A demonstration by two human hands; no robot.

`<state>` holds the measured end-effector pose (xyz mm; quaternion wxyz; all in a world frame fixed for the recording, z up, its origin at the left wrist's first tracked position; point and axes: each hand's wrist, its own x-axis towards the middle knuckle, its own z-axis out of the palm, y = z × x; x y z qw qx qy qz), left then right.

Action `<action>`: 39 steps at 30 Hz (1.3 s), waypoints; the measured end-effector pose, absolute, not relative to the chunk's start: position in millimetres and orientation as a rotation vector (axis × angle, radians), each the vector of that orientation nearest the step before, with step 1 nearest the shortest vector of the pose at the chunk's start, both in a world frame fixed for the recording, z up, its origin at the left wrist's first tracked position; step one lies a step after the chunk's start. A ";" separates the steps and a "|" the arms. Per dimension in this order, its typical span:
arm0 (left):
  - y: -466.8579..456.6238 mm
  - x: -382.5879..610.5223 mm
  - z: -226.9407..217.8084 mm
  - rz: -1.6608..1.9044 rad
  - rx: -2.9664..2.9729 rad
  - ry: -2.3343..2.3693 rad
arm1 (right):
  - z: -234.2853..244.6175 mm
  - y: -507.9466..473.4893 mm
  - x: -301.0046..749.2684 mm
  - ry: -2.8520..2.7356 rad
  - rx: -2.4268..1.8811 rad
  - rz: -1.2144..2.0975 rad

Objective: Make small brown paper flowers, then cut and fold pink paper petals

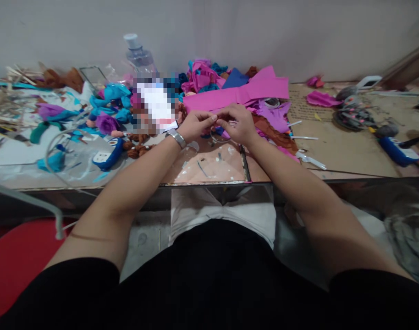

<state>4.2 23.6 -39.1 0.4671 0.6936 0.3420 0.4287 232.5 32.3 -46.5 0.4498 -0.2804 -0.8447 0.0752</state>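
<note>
**Both hands pinch a small pink piece above the tabletop**

The left hand (195, 126) and right hand (239, 124) meet tip to tip. Their fingers (208, 120) are pressed together on a small pink piece (222, 121) held between them, just over the tabletop (209, 169). Just beyond the fingers lies a long pink fabric strip (237, 95). Well apart to their left is a purple fabric flower (106, 123).
</note>
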 end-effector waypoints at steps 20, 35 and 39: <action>22.7 4.7 -37.0 1.122 1.674 0.835 | -41.6 25.2 229.4 -2.025 -0.790 0.277; 25.4 5.7 -39.0 1.097 1.665 0.875 | -42.7 33.3 232.0 -2.022 -0.770 0.216; 21.0 7.2 -36.1 1.027 1.670 0.857 | -39.4 30.3 230.9 -2.024 -0.780 0.241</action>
